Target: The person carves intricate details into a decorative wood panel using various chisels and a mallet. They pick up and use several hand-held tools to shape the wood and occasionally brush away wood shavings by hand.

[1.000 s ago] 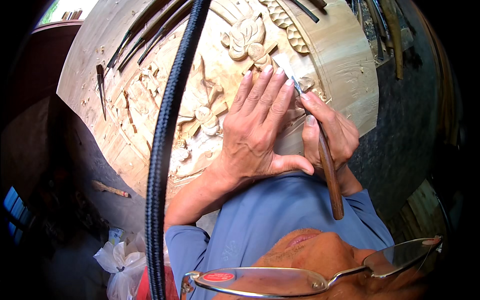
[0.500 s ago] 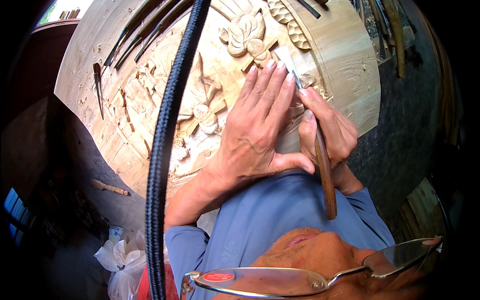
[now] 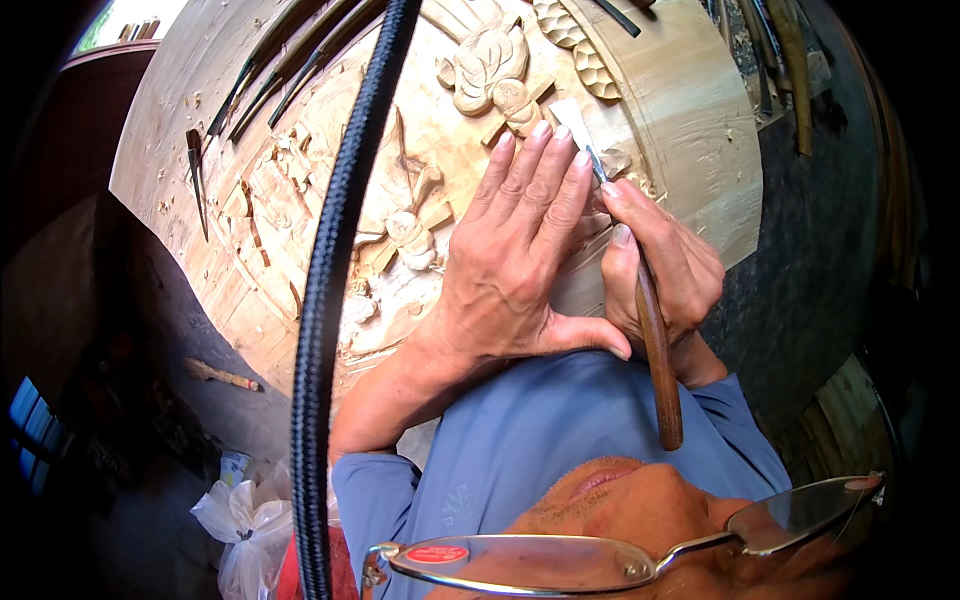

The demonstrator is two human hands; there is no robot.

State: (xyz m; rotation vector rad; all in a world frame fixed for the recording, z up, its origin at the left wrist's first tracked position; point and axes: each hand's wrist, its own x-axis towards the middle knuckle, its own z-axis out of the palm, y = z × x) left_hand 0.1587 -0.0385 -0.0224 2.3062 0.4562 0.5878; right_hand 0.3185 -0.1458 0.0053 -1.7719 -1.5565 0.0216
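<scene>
On carved panel (image 3: 300, 150) | left hand (image 3: 510, 270) fingers flat, together | right hand (image 3: 665, 265) pinching one chisel (image 3: 655, 350)

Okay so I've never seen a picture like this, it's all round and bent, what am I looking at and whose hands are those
The picture comes from a wide fisheye camera worn on a person's head, looking down, so straight edges curve. The hands are that person's own. The left hand lies flat on a pale carved wooden panel, fingers spread. The right hand grips a wooden-handled chisel, its metal tip meeting the wood beside the left fingertips. More dark carving tools lie on the panel's far left. The black cord hangs close to the lens, and the glasses at the bottom are the wearer's. A white plastic bag sits on the floor.
</scene>
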